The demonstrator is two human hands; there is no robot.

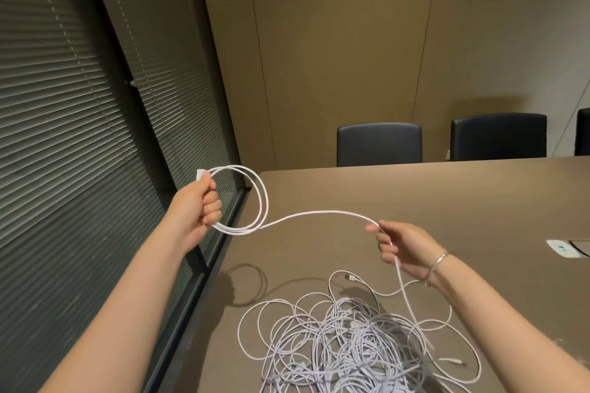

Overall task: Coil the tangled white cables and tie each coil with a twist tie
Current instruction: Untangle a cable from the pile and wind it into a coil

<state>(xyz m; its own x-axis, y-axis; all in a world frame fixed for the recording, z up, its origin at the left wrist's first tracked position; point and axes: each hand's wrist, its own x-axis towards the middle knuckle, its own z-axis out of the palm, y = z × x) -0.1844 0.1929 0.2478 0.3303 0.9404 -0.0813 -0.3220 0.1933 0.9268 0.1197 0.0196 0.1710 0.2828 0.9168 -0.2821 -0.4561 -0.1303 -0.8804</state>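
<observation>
Tangled white cables (351, 344) on matte table (415, 201) | left hand (198, 204) grips round coil (252, 201) | right hand (399, 249) pinches strand

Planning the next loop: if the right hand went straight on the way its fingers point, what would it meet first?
The right hand points left along the cable, so likely the coil in the left hand; depth is unclear.

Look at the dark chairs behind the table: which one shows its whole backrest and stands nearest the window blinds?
The leftmost chair. Its backrest is fully in view and it sits closest to the blinds; the middle chair is farther right, and the third is cut off by the frame edge.
</observation>
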